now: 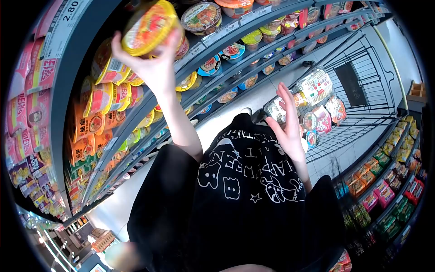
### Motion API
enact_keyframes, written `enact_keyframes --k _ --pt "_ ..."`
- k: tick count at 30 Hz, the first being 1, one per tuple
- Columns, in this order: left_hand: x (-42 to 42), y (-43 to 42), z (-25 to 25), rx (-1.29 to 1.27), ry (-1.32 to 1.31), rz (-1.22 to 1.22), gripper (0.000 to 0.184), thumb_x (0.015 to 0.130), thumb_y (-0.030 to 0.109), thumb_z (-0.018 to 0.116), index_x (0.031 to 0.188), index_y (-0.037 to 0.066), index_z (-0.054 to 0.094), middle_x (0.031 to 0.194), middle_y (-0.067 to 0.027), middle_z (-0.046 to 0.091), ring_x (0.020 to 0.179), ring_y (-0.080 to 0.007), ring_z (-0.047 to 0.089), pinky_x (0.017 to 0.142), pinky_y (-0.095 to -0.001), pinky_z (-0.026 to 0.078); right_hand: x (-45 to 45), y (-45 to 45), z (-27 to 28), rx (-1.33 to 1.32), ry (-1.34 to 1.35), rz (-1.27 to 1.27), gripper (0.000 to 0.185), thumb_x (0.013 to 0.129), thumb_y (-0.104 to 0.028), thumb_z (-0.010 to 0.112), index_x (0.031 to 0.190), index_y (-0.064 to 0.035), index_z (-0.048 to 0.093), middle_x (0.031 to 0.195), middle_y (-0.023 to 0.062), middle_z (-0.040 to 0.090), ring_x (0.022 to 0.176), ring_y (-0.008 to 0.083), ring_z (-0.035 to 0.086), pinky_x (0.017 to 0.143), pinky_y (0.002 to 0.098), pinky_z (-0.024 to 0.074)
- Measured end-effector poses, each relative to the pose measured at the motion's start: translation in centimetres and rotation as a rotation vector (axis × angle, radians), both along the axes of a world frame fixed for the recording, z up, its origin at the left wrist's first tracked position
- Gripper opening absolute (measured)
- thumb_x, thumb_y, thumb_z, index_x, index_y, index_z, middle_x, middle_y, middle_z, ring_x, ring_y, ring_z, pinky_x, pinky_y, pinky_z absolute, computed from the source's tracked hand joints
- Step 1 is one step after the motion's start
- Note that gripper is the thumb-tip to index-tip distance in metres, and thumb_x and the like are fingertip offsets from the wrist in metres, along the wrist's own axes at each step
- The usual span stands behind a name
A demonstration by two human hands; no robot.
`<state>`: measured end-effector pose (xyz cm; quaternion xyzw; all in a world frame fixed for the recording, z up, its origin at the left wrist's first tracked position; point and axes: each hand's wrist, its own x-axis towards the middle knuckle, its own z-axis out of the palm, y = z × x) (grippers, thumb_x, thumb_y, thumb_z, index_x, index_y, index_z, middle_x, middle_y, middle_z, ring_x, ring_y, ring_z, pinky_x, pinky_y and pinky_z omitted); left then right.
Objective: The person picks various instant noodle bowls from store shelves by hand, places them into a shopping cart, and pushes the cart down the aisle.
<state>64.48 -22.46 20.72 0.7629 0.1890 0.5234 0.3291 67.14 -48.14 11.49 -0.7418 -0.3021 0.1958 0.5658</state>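
My left hand (152, 68) is raised at the shelf at the upper left, its fingers and thumb wrapped round the sides of a yellow instant noodle bowl (149, 28) with a red pattern on its lid. Stacked yellow and pink noodle bowls (113, 97) stand just below that hand. My right hand (287, 122) hangs in front of my body with its fingers apart and holds nothing. Just beyond it is a wire shopping cart (362, 86) with clear plastic packs (314, 86) and several noodle bowls (322, 119) in it.
Shelves of cups and bowls with a price rail (222, 34) run along the left and top. Pink packets (38, 104) hang at the far left. Another shelf of coloured packets (385, 190) stands at the right. Pale floor tiles (226, 122) show between.
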Motion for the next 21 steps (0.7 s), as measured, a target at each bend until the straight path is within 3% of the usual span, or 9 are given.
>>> enact_keyframes --k 3,5,6,9,14,15,17,19,21 --pt "1.7 3.1 -0.4 0.106 0.015 0.164 0.094 0.056 0.028 0.079 0.124 0.002 0.019 0.117 -0.0208 0.03 0.108 -0.0282 0.039 0.093 -0.0379 0.034 -0.2 -0.7 -0.6 -0.059 0.012 -0.024 0.065 0.076 -0.013 0.058 0.13 -0.0063 0.023 0.133 0.0163 0.025 0.123 0.0289 0.026 0.099 0.0372 0.0242" --pt "2.6 4.3 -1.2 0.239 0.101 0.396 0.094 0.057 0.023 0.078 0.125 0.002 0.016 0.121 -0.0246 0.026 0.111 -0.0347 0.035 0.095 -0.0431 0.03 -0.3 -1.1 -1.0 -0.076 0.007 -0.033 0.063 0.078 -0.017 0.057 0.13 -0.0062 0.023 0.132 0.0168 0.026 0.123 0.029 0.026 0.099 0.0367 0.0244" --pt "2.9 4.5 -1.8 0.16 0.059 0.366 0.096 0.058 0.025 0.077 0.126 0.0 0.014 0.122 -0.0267 0.026 0.111 -0.0384 0.034 0.098 -0.0458 0.025 -0.3 -1.3 -1.1 -0.087 0.028 -0.035 0.062 0.079 -0.017 0.056 0.13 -0.0059 0.023 0.132 0.0171 0.026 0.122 0.0293 0.027 0.099 0.0365 0.0245" --pt "3.2 4.5 -1.8 0.196 0.005 0.346 0.097 0.058 0.026 0.076 0.126 -0.002 0.013 0.121 -0.0273 0.027 0.112 -0.0384 0.033 0.098 -0.0461 0.025 -0.3 -1.9 -1.5 -0.14 0.064 -0.065 0.062 0.079 -0.017 0.056 0.13 -0.005 0.023 0.13 0.018 0.028 0.122 0.0301 0.028 0.099 0.0361 0.025" --pt "3.6 4.9 -2.8 0.322 0.117 0.483 0.127 0.048 0.031 0.082 0.127 -0.009 -0.008 0.128 -0.0335 0.015 0.119 -0.0411 0.024 0.102 -0.043 0.015 0.1 -4.0 -4.3 -0.275 0.091 -0.189 0.06 0.08 -0.02 0.055 0.128 -0.0029 0.024 0.126 0.0216 0.032 0.118 0.0334 0.032 0.096 0.0354 0.0282" --pt "3.7 5.3 -3.1 0.392 0.153 0.533 0.131 0.046 0.033 0.083 0.126 -0.011 -0.012 0.127 -0.0348 0.014 0.119 -0.0414 0.024 0.102 -0.042 0.015 0.2 -4.9 -6.7 -0.258 -0.038 -0.232 0.06 0.08 -0.024 0.054 0.128 -0.0026 0.025 0.124 0.0225 0.034 0.114 0.0354 0.036 0.093 0.0373 0.0322" --pt "3.7 5.6 -3.6 0.472 0.226 0.589 0.135 0.045 0.034 0.083 0.124 -0.012 -0.016 0.125 -0.035 0.017 0.117 -0.0412 0.027 0.101 -0.0417 0.019 0.2 -6.9 -10.7 -0.481 0.002 -0.35 0.061 0.08 -0.03 0.053 0.127 -0.0025 0.026 0.121 0.0225 0.037 0.108 0.0369 0.042 0.088 0.0392 0.0368" --pt "3.5 5.1 -3.4 0.377 0.259 0.543 0.136 0.045 0.034 0.083 0.123 -0.013 -0.018 0.121 -0.0357 0.021 0.114 -0.0412 0.031 0.097 -0.0425 0.026 -0.1 -9.1 -14.8 -0.617 0.035 -0.419 0.062 0.08 -0.035 0.052 0.127 -0.0031 0.027 0.119 0.0232 0.039 0.102 0.037 0.047 0.083 0.0411 0.0401" --pt "3.7 5.0 -3.6 0.383 0.273 0.565 0.134 0.047 0.031 0.083 0.122 -0.012 -0.02 0.116 -0.0367 0.024 0.11 -0.0423 0.035 0.092 -0.0444 0.033 -1.7 -12.0 -22.1 -0.891 -0.105 -0.488 0.07 0.076 -0.04 0.055 0.127 -0.004 0.024 0.114 0.0238 0.04 0.096 0.0433 0.048 0.078 0.0457 0.0419"
